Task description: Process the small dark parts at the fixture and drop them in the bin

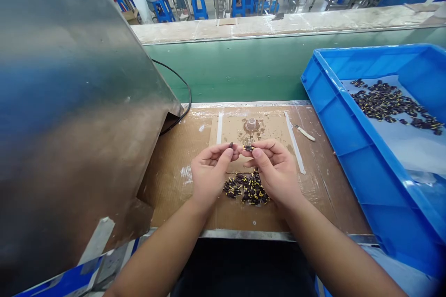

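My left hand (213, 167) pinches a small dark piece (231, 145) between thumb and fingertips. Close beside it, my right hand (275, 167) grips a small black-and-yellow part (248, 148) by its thumb and forefinger. The fingertips of both hands almost meet above the cardboard mat (216, 134). Below them lies a loose pile of small black-and-yellow parts (249, 188), partly covered by my right hand. A small clear cup (251, 124) stands beyond the hands, with wet spots around it. What exactly the tiny pieces are is too small to make out.
At right, a blue bin (348, 148) holds many similar parts (386, 101) on a white sheet. A white-handled knife (304, 133) lies near it. A large metal housing (76, 102) fills the left, with a black cable (186, 86) behind. People sit at tables far off.
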Available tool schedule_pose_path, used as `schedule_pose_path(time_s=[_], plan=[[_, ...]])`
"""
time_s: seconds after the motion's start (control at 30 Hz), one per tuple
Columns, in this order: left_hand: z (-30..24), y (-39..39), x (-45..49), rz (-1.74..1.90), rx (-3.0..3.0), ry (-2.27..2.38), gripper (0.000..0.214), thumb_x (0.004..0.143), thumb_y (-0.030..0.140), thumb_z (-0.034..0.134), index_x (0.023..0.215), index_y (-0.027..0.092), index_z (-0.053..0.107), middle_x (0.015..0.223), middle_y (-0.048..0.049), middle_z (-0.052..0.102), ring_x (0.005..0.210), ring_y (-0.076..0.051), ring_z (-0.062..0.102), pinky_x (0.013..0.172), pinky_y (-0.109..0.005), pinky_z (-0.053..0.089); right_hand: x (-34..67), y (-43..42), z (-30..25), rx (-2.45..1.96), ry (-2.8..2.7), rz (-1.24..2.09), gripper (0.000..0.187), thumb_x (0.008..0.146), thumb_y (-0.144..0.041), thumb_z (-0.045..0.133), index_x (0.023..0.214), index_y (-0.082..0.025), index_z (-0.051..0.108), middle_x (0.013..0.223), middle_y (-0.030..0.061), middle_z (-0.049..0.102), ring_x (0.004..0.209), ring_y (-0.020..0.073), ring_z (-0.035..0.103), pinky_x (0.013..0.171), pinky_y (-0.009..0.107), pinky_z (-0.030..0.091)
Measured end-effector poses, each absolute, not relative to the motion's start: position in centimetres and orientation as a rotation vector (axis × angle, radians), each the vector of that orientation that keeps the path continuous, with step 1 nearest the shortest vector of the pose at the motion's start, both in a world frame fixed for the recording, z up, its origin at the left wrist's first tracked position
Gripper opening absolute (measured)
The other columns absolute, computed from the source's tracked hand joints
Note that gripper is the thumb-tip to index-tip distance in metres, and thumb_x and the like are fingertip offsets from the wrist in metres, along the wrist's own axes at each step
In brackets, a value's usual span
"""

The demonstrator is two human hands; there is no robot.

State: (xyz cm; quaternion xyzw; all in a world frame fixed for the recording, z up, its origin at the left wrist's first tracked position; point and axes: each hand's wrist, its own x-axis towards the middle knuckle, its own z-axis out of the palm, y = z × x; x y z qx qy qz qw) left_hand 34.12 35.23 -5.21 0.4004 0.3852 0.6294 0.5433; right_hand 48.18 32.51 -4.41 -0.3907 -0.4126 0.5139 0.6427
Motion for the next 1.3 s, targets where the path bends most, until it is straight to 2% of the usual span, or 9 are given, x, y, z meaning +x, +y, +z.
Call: schedule_pose_path(time_s=[0.1,0.23,0.47,0.6,0.77,1.1,1.3], plan=[[-5.28,35.80,33.84,1.418,0.730,0.802,0.019,0.074,0.030,0.091,0.084,0.020,0.080,0.088,-0.0057,0.080,0.076,-0.013,0.076,0.073,-0.018,0.063,48.10,32.33,-3.93,-0.956,-1.024,1.040,0.009,0.095,-0.033,0.074,0.099,-0.027,0.071,0.090,0.0023,0.077,0.080,0.0175,0.074,0.066,0.030,0.063],[-5.01,36.04,33.63,1.316,0.613,0.751,0.020,0.068,0.030,0.094,0.077,0.020,0.079,0.087,-0.0045,0.080,0.074,-0.010,0.074,0.071,-0.014,0.060,47.86,31.96,-3.77,-1.045,-1.144,0.891,0.005,0.094,-0.030,0.075,0.098,-0.027,0.074,0.093,0.0027,0.077,0.080,0.0186,0.074,0.074,0.036,0.064],[-4.83,35.76,33.72,1.312,0.689,0.727,0.020,0.071,0.034,0.093,0.077,0.021,0.079,0.087,-0.0032,0.079,0.071,-0.008,0.069,0.074,-0.018,0.060,47.53,31.90,-4.45,-1.048,-1.179,0.886,0.015,0.094,-0.027,0.075,0.108,-0.032,0.077,0.107,0.0013,0.078,0.096,0.0223,0.075,0.089,0.043,0.065],[-4.87,35.70,33.73,1.335,0.744,0.758,0.021,0.072,0.036,0.092,0.077,0.021,0.079,0.088,-0.0043,0.079,0.073,-0.010,0.069,0.076,-0.022,0.060,47.53,31.88,-4.41,-1.078,-1.219,0.850,0.014,0.094,-0.027,0.075,0.107,-0.031,0.079,0.106,0.0012,0.079,0.095,0.0223,0.076,0.087,0.043,0.066],[-5.00,35.58,33.80,1.354,0.792,0.737,0.019,0.074,0.035,0.092,0.081,0.022,0.081,0.089,-0.0043,0.079,0.074,-0.009,0.070,0.076,-0.019,0.059,47.59,31.78,-4.31,-1.125,-1.269,0.773,0.016,0.095,-0.026,0.074,0.109,-0.033,0.079,0.109,-0.0005,0.079,0.097,0.0216,0.076,0.087,0.042,0.065],[-5.03,35.40,33.88,1.371,0.842,0.759,0.017,0.075,0.034,0.091,0.082,0.023,0.081,0.092,-0.0045,0.080,0.077,-0.011,0.072,0.077,-0.020,0.060,47.67,31.96,-4.09,-1.142,-1.302,0.736,0.018,0.095,-0.026,0.073,0.110,-0.034,0.080,0.108,-0.0002,0.080,0.096,0.0230,0.076,0.086,0.043,0.066],[-5.76,35.29,33.47,1.409,1.002,0.819,0.012,0.083,0.032,0.085,0.089,0.023,0.082,0.099,-0.0065,0.080,0.090,-0.016,0.075,0.084,-0.026,0.062,47.88,31.92,-4.11,-1.156,-1.309,0.727,0.017,0.096,-0.026,0.073,0.109,-0.035,0.080,0.107,-0.0017,0.080,0.094,0.0215,0.077,0.085,0.041,0.066]])
